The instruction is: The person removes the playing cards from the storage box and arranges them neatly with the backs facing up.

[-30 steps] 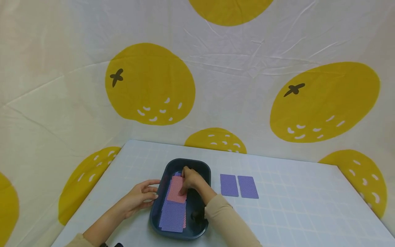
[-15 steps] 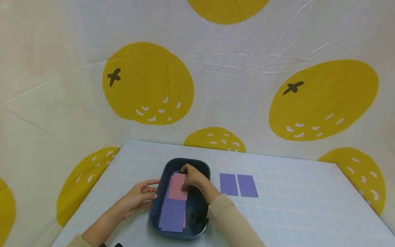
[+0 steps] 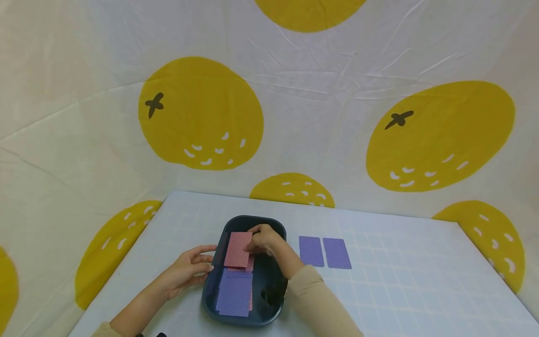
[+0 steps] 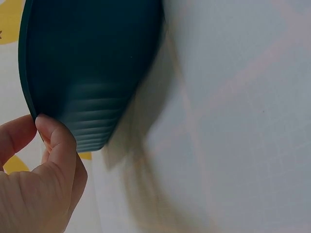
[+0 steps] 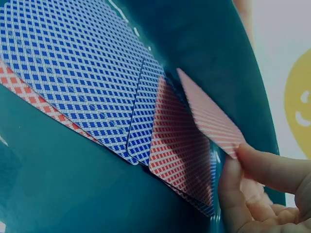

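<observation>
A dark blue-green tray (image 3: pixel 269 271) lies lengthwise before me. In the left wrist view, my left hand (image 4: pixel 46 187) pinches its rim between thumb and fingers. Inside the tray, my right hand (image 3: pixel 266 241) pinches a red-backed playing card (image 3: pixel 237 249) at its edge. The right wrist view shows that held card (image 5: pixel 214 119) lifted and tilted above another red-backed card (image 5: pixel 177 150). Blue-backed cards (image 3: pixel 234 295) lie overlapping at the tray's near end, and a red-backed card (image 5: pixel 36 102) peeks out from beneath them. All the card faces are hidden.
Two blue-backed cards, one left (image 3: pixel 311 251) and one right (image 3: pixel 337 253), lie side by side on the white gridded table (image 3: pixel 412 276), right of the tray. Behind stands a pale curtain (image 3: pixel 311 121) printed with yellow fruit.
The right hand has raised the top red-backed card and shifted it slightly left and away, uncovering another red-backed card beneath. My left hand has stayed at the tray's rim.
</observation>
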A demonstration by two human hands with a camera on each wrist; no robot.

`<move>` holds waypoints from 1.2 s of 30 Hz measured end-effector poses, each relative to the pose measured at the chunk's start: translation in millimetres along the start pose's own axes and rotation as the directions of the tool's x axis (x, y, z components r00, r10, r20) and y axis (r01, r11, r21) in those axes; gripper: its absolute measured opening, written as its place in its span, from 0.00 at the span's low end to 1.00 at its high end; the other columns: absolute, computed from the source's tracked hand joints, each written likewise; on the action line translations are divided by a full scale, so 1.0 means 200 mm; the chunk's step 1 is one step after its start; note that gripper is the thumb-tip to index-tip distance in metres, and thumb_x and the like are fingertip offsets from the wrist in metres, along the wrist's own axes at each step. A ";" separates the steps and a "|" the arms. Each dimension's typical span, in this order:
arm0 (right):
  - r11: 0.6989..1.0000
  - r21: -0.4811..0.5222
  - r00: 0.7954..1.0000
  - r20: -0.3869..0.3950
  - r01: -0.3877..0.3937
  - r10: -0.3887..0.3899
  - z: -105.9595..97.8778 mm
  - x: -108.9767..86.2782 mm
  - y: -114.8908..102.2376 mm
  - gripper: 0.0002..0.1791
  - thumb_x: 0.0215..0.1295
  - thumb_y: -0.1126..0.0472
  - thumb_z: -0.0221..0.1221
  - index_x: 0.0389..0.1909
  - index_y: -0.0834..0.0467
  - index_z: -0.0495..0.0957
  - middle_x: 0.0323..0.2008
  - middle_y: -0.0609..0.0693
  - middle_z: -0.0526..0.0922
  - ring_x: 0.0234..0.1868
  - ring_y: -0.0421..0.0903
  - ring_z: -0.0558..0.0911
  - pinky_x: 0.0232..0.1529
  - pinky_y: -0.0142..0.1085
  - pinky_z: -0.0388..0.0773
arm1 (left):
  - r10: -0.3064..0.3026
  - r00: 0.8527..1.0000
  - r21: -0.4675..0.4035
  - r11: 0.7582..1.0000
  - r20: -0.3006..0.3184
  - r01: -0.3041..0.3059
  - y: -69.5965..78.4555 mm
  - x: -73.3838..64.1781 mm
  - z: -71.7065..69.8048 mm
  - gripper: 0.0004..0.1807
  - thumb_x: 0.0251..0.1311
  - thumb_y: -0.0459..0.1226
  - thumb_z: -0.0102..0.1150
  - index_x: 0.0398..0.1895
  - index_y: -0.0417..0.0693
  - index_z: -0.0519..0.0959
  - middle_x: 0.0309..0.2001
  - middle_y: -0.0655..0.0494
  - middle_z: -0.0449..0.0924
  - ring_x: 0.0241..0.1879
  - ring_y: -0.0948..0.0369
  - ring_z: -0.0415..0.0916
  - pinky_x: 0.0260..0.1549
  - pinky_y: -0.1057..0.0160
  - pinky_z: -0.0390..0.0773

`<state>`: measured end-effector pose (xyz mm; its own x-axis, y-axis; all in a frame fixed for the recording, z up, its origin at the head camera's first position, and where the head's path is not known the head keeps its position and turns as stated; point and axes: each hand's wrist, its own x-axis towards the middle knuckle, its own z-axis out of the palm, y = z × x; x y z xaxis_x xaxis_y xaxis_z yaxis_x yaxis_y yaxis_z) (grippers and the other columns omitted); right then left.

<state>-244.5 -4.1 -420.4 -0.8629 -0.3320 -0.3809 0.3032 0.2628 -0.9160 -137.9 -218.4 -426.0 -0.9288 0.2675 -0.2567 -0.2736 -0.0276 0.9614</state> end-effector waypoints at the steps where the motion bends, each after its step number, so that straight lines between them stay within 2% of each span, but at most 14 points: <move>1: 1.000 0.013 1.000 0.003 0.000 0.000 0.00 0.00 0.00 0.24 0.45 0.82 0.63 0.46 0.70 0.71 0.34 0.61 0.77 0.28 0.48 0.81 0.32 0.38 0.80 | 0.002 1.000 0.002 1.000 0.001 -0.002 0.00 0.00 0.00 0.34 0.59 0.30 0.55 0.67 0.34 0.55 0.45 0.48 0.72 0.39 0.61 0.73 0.36 0.65 0.76; 9: 0.996 0.079 0.997 0.062 0.040 -0.045 -0.03 -0.04 -0.03 0.18 0.52 0.76 0.62 0.46 0.71 0.74 0.35 0.58 0.79 0.31 0.47 0.80 0.35 0.38 0.80 | -0.004 1.000 0.008 1.000 -0.014 0.004 0.00 0.00 0.01 0.34 0.59 0.30 0.56 0.67 0.34 0.55 0.44 0.49 0.71 0.37 0.62 0.72 0.35 0.65 0.76; 17: 0.988 0.157 0.993 0.111 0.012 -0.030 -0.07 -0.08 -0.06 0.17 0.56 0.72 0.61 0.48 0.67 0.74 0.30 0.52 0.78 0.29 0.42 0.77 0.29 0.31 0.76 | 0.007 1.000 0.007 1.000 -0.001 -0.007 0.00 0.00 0.01 0.34 0.59 0.30 0.56 0.67 0.34 0.55 0.43 0.51 0.72 0.37 0.62 0.72 0.35 0.65 0.75; 25: 0.986 0.164 0.986 0.152 0.038 -0.064 -0.15 -0.12 -0.09 0.14 0.58 0.72 0.58 0.46 0.64 0.71 0.32 0.53 0.77 0.30 0.43 0.77 0.30 0.33 0.76 | 0.008 1.000 0.015 1.000 -0.007 -0.008 0.00 0.00 0.01 0.34 0.59 0.30 0.56 0.67 0.34 0.55 0.43 0.51 0.73 0.38 0.62 0.73 0.35 0.65 0.75; 36: 0.982 0.181 0.991 0.112 0.057 -0.079 -0.26 -0.16 -0.09 0.14 0.59 0.71 0.57 0.47 0.65 0.70 0.32 0.52 0.77 0.29 0.43 0.77 0.30 0.31 0.76 | -0.006 1.000 0.034 0.999 -0.030 0.007 0.01 0.00 0.01 0.34 0.58 0.30 0.57 0.67 0.34 0.56 0.44 0.49 0.71 0.38 0.61 0.72 0.36 0.64 0.76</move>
<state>-243.6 48.9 -384.3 -0.8332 -0.4513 -0.3194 0.3213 0.0749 -0.9440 -137.1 -215.8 -424.4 -0.9343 0.2385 -0.2649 -0.2712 0.0066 0.9625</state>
